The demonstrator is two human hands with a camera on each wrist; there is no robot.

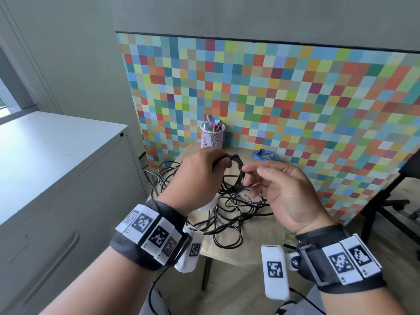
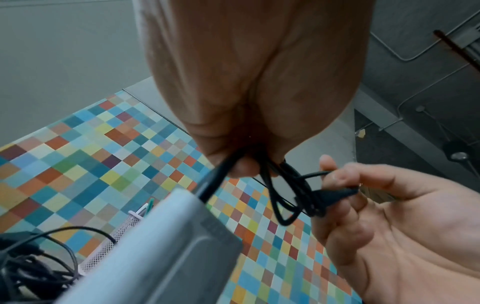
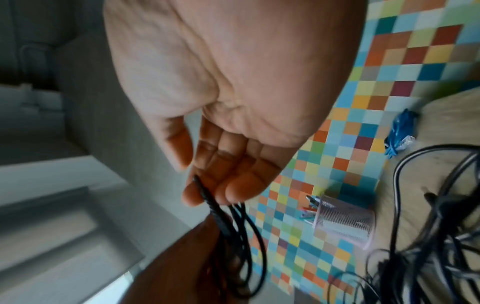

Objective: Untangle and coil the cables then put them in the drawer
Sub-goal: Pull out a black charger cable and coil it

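A small coil of black cable [image 1: 236, 161] hangs above the round wooden table [image 1: 256, 251]. My left hand [image 1: 218, 161] grips that coil at its top; in the left wrist view the loops [image 2: 280, 197] dangle below its curled fingers. My right hand [image 1: 250, 177] pinches the coil's plug end [image 2: 335, 195] between thumb and fingertips, palm turned up. The same plug [image 3: 207, 197] lies across the fingertips in the right wrist view. A tangle of black cables [image 1: 231, 208] lies on the table under both hands. A coiled blue cable [image 1: 264, 155] rests at the table's back edge.
A white drawer cabinet [image 1: 56, 178] stands to the left, its drawers shut. A pink mesh pen cup [image 1: 212, 135] sits at the back of the table against a multicoloured checked panel [image 1: 295, 98]. A black chair base [image 1: 386, 205] is at the right.
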